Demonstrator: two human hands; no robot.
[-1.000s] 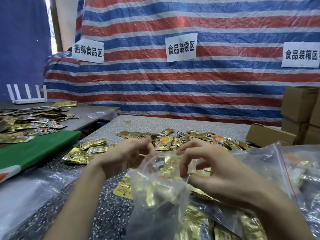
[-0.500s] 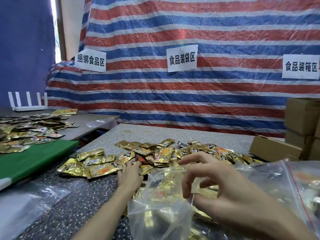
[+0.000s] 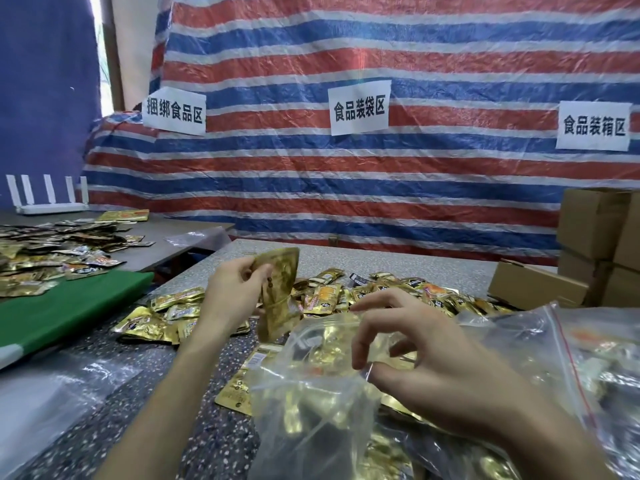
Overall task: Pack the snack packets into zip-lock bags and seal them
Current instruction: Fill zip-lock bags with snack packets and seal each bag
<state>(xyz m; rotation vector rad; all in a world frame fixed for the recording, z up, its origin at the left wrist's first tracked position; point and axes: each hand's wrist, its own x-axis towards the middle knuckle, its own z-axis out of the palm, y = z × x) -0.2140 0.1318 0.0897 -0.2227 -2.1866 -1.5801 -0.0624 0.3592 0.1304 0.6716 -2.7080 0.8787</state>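
The filling step was in hand: the left hand (image 3: pixel 231 293) had its fingers curled round a packet (image 3: pixel 278 289) and held it upright above the table (image 3: pixel 104 427), just left of the bag (image 3: pixel 311 396) and a little higher than its mouth. Whether that grip took one packet or a thin stack I could not tell. The right hand (image 3: pixel 426 362) pinched the bag's rim between thumb and forefinger, with the other fingers loosely arched over the opening. The bag stood on the table in front of the person and already held several gold packets, so I judged it partly filled and not yet ready to seal. The next move probably called for carrying the packet right and down, narrow edge first, while the pinch kept the mouth lifted and wide. The bag was thin clear film, wrinkled and limp, likely to fold shut if let go. The packet was a flat rectangular pouch of glossy, creased gold foil, probably slippery against its neighbours. More of the same lay in a loose pile (image 3: pixel 381 292) beyond the hands, on a grey speckled, stone-like top. At the right lay a second bag (image 3: pixel 571 358), filled, with a red zip strip.
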